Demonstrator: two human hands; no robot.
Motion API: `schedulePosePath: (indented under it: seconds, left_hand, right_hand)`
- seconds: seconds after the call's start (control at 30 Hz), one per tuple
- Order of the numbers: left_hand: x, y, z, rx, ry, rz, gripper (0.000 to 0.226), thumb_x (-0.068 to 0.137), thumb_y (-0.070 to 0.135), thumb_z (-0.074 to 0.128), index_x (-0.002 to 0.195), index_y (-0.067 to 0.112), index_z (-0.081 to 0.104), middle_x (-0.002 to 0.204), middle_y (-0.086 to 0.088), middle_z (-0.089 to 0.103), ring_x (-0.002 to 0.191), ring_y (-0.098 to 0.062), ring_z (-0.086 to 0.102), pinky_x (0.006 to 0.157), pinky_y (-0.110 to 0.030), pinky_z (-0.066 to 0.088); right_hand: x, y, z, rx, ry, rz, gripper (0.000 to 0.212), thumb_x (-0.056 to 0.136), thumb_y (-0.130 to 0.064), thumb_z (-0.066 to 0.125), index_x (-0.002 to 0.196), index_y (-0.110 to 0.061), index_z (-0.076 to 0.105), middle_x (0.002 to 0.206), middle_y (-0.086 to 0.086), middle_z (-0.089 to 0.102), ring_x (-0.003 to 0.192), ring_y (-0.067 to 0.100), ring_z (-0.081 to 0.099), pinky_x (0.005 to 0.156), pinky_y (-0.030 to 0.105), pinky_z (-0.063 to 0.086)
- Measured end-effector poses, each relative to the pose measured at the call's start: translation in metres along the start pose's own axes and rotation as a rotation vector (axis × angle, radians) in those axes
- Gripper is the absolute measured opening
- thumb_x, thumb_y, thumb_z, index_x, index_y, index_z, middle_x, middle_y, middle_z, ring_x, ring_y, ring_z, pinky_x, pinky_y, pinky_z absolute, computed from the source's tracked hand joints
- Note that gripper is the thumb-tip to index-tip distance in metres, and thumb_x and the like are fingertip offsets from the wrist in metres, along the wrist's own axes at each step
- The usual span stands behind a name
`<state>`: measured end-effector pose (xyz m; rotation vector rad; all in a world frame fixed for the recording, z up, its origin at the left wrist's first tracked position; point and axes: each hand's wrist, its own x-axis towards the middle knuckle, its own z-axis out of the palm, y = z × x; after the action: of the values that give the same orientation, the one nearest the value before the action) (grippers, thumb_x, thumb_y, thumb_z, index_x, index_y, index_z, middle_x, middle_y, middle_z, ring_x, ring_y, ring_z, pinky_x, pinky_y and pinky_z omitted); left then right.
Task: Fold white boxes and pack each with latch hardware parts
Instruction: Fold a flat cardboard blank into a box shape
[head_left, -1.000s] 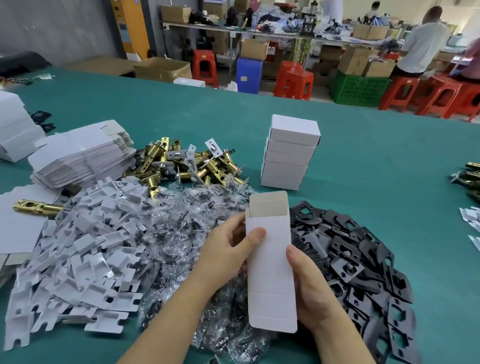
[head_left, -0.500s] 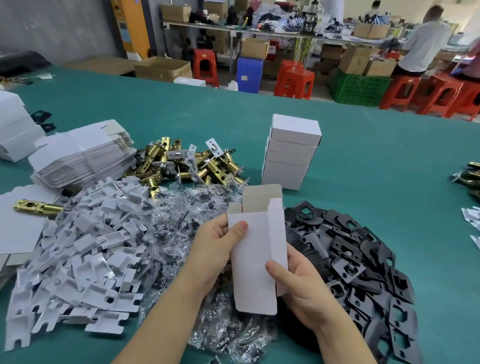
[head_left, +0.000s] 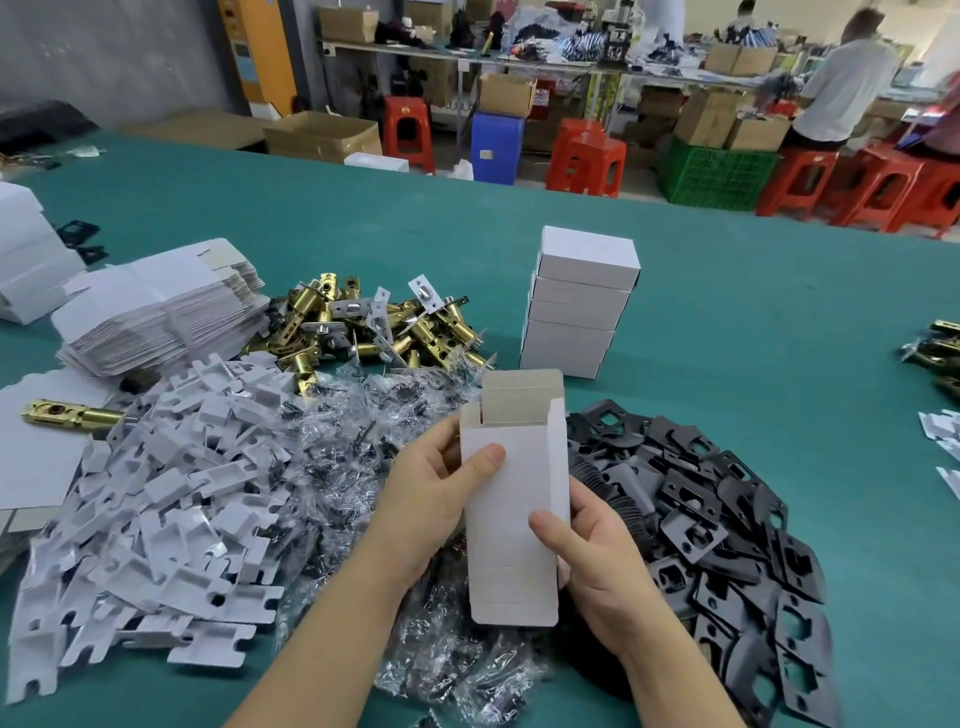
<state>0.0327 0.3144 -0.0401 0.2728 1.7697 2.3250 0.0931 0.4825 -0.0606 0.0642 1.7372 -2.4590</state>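
White box (head_left: 511, 525), unprinted and open-topped, held upright by both hands

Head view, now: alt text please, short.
Both hands, left and right, hold an upright white box, top flaps open, above a green table. Around it lie white plastic inserts, bagged screws, brass latches, black plates and a stack of closed boxes.

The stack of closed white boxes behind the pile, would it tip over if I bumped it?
Probably. The stack of closed white boxes is four high, narrow and slightly misaligned, so a sideways nudge would likely shift the top ones. Being thin card, they probably slide easily on each other.
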Motion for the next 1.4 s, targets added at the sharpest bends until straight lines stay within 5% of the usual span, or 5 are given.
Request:
schedulePosePath:
  seconds: [0.27, 0.5, 0.67, 1.0, 1.4]
  left_hand:
    - [0.001, -0.004, -0.002, 0.109, 0.039, 0.066, 0.054, 0.085, 0.031, 0.072, 0.136, 0.036, 0.055, 0.103, -0.002, 0.076, 0.099, -0.019, 0.072, 0.081, -0.034, 0.059]
    - [0.002, -0.005, -0.010, 0.235, -0.080, 0.050, 0.085, 0.075, 0.043, 0.079, 0.150, 0.037, 0.038, 0.102, -0.003, 0.075, 0.100, -0.022, 0.072, 0.087, -0.040, 0.059]
    - [0.001, -0.005, -0.007, 0.267, -0.075, 0.042, 0.097, 0.074, 0.043, 0.080, 0.155, 0.038, 0.027, 0.107, 0.000, 0.075, 0.097, -0.022, 0.071, 0.088, -0.041, 0.060]
    - [0.002, -0.003, -0.013, 0.268, -0.060, 0.003, 0.074, 0.071, 0.046, 0.081, 0.137, 0.054, 0.048, 0.117, 0.001, 0.075, 0.103, -0.023, 0.073, 0.091, -0.050, 0.060]
    - [0.004, -0.003, -0.014, 0.238, -0.070, -0.002, 0.054, 0.072, 0.041, 0.082, 0.119, 0.044, 0.058, 0.112, -0.004, 0.075, 0.100, -0.027, 0.074, 0.083, -0.053, 0.062]
  right_hand:
    - [-0.002, 0.000, 0.001, 0.052, -0.017, 0.052, 0.043, 0.083, -0.043, 0.074, 0.121, -0.023, 0.073, 0.122, 0.017, 0.072, 0.105, 0.030, 0.072, 0.083, 0.039, 0.059]
    - [0.000, -0.004, -0.003, 0.037, 0.112, -0.123, 0.056, 0.084, -0.039, 0.076, 0.135, -0.044, 0.054, 0.121, 0.014, 0.073, 0.104, 0.031, 0.073, 0.080, 0.039, 0.061]
    - [-0.002, -0.005, -0.003, 0.032, 0.122, -0.151, 0.058, 0.078, -0.038, 0.077, 0.133, -0.046, 0.060, 0.121, 0.014, 0.073, 0.104, 0.031, 0.073, 0.078, 0.038, 0.061]
    - [-0.001, 0.000, -0.007, -0.073, 0.151, -0.155, 0.036, 0.089, -0.030, 0.068, 0.124, -0.037, 0.069, 0.113, 0.005, 0.075, 0.101, 0.021, 0.073, 0.077, 0.033, 0.060]
    - [0.000, 0.004, -0.006, -0.092, 0.166, -0.154, 0.023, 0.091, -0.036, 0.066, 0.114, -0.036, 0.069, 0.104, -0.001, 0.075, 0.092, 0.015, 0.071, 0.074, 0.029, 0.059]
